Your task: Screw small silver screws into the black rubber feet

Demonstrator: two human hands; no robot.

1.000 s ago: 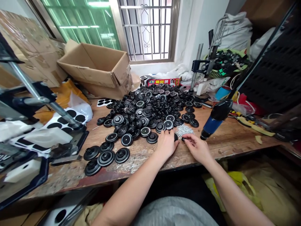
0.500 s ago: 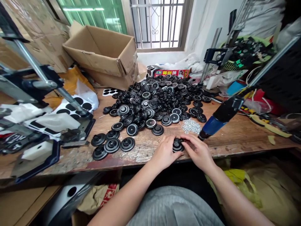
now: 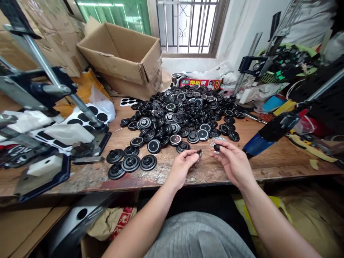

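Pinching edge of tilted dark disc [image 3: 199,154], left hand [image 3: 183,167] presumably exposed its face; right hand [image 3: 234,162] fingertip-held small black part [image 3: 216,147]; silvery bits [image 3: 219,138] lay just beyond right hand, likely for reach.

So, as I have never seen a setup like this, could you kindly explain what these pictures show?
Of course. There is no robot here: a person works with two bare hands, seen from a camera worn on the head, looking forward and down. The left hand holds a dark disc tilted nearly edge-on, its face hard to make out. The right hand pinches a small black part between its fingers. On the wooden bench lie a large pile of black discs, a group of five stepped discs at the near left, and small silvery pieces behind the right hand. A blue-and-black tool leans in on the right.
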